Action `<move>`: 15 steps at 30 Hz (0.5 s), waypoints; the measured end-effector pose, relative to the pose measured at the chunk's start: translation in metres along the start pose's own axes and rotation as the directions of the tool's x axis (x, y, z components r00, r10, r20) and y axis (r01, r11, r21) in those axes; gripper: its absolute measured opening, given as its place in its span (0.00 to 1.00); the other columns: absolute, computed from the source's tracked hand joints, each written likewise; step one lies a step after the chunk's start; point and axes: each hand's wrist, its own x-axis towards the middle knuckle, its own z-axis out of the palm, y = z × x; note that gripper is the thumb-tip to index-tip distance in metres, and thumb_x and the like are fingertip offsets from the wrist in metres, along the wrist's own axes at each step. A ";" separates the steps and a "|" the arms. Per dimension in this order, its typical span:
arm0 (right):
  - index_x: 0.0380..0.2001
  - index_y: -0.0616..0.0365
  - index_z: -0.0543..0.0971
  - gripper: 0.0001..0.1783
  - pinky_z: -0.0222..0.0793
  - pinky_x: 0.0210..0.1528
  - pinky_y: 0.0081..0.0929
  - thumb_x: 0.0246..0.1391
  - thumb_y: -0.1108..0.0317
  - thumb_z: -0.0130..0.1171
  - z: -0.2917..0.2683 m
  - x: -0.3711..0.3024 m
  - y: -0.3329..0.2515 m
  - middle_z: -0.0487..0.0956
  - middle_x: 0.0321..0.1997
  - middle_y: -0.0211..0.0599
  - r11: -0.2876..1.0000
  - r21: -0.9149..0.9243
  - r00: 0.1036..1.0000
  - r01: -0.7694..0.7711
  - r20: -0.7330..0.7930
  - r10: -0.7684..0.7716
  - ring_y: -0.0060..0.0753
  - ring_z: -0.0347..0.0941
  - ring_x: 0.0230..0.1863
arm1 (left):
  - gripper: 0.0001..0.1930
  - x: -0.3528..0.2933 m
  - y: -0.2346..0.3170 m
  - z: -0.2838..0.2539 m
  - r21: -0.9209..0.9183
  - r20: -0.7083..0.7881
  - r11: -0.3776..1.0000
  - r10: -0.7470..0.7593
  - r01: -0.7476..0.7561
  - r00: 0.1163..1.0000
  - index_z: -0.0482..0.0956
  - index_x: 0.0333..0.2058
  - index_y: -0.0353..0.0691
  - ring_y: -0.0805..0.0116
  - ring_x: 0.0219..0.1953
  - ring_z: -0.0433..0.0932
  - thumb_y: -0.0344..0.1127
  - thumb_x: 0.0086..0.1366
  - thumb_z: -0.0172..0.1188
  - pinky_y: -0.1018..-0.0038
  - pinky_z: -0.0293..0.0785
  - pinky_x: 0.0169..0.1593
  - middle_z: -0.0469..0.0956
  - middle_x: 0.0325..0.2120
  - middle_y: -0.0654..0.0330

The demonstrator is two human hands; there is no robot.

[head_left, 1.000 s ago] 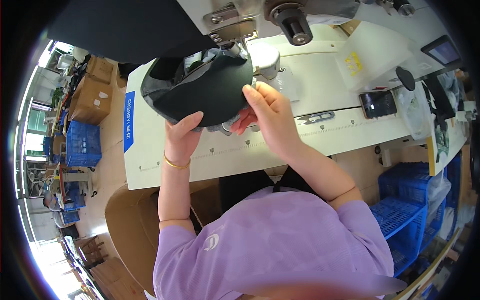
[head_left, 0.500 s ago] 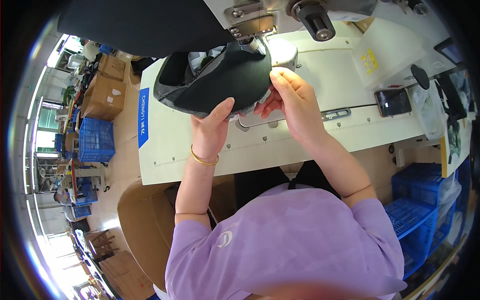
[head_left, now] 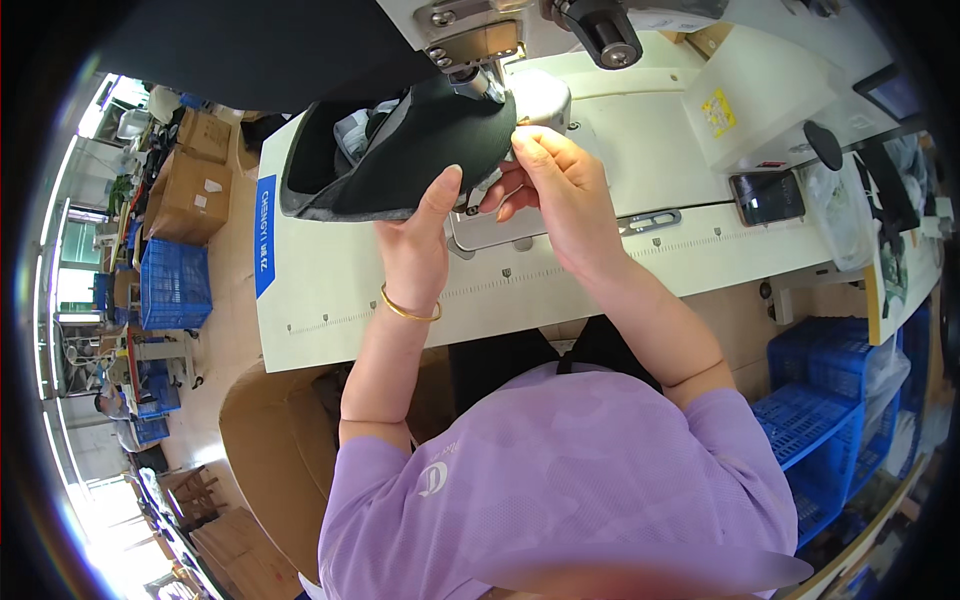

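A hollow, curved piece of black fabric (head_left: 430,140) with grey edging lies under the metal head of a sewing machine (head_left: 482,48). Its right end reaches the presser foot area (head_left: 485,84), where the needle is hard to make out. My left hand (head_left: 413,245) grips the lower edge, thumb on the outer face and the other fingers hidden beneath. At the right edge, just below the machine head, my right hand (head_left: 575,195) pinches the fabric between thumb and forefinger. Its other fingers curl under. Pale grey material (head_left: 352,135) shows inside the hollow.
The white machine table (head_left: 360,310) has a ruler scale along its front. To the right lie a dark phone (head_left: 767,197) and a clear plastic bag (head_left: 838,215). Blue crates (head_left: 815,420) stand low right; an open cardboard box (head_left: 265,420) is beside my left arm.
The view has shifted slightly. Against the machine, the fabric has turned a little, and its ruffled grey lower edge near my right fingers no longer shows. Both hands keep their hold.
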 end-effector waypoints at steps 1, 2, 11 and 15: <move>0.34 0.62 0.74 0.14 0.71 0.26 0.17 0.65 0.63 0.43 0.001 -0.001 0.000 0.77 0.28 0.34 1.000 0.005 1.000 -0.006 -0.004 0.006 0.23 0.76 0.27 | 0.16 0.000 -0.002 0.001 0.000 -0.004 1.000 0.001 -0.001 1.000 0.70 0.50 0.34 0.69 0.46 0.74 0.24 0.62 0.56 0.72 0.70 0.50 0.75 0.46 0.57; 0.33 0.62 0.74 0.15 0.71 0.26 0.17 0.65 0.63 0.43 0.001 -0.001 0.000 0.77 0.28 0.34 1.000 0.010 1.000 -0.011 -0.008 0.011 0.24 0.76 0.27 | 0.16 0.001 -0.004 0.003 0.000 -0.023 1.000 0.026 -0.026 0.999 0.71 0.49 0.34 0.70 0.46 0.74 0.24 0.62 0.57 0.73 0.70 0.50 0.75 0.45 0.58; 0.31 0.64 0.74 0.15 0.71 0.24 0.16 0.64 0.63 0.46 0.002 0.002 -0.001 0.76 0.29 0.35 0.999 0.036 0.999 -0.012 -0.034 0.013 0.23 0.76 0.24 | 0.14 0.000 -0.010 0.030 0.053 -0.078 0.990 0.137 -0.133 0.988 0.72 0.46 0.34 0.76 0.41 0.73 0.27 0.62 0.59 0.79 0.69 0.45 0.76 0.40 0.61; 0.32 0.63 0.75 0.14 0.71 0.25 0.17 0.63 0.63 0.46 0.000 0.005 0.002 0.76 0.30 0.35 0.996 0.088 0.996 -0.035 -0.081 0.042 0.22 0.75 0.26 | 0.08 -0.002 -0.017 0.049 0.023 -0.144 0.994 0.104 -0.102 0.984 0.73 0.40 0.32 0.79 0.25 0.72 0.31 0.66 0.54 0.85 0.69 0.25 0.76 0.32 0.62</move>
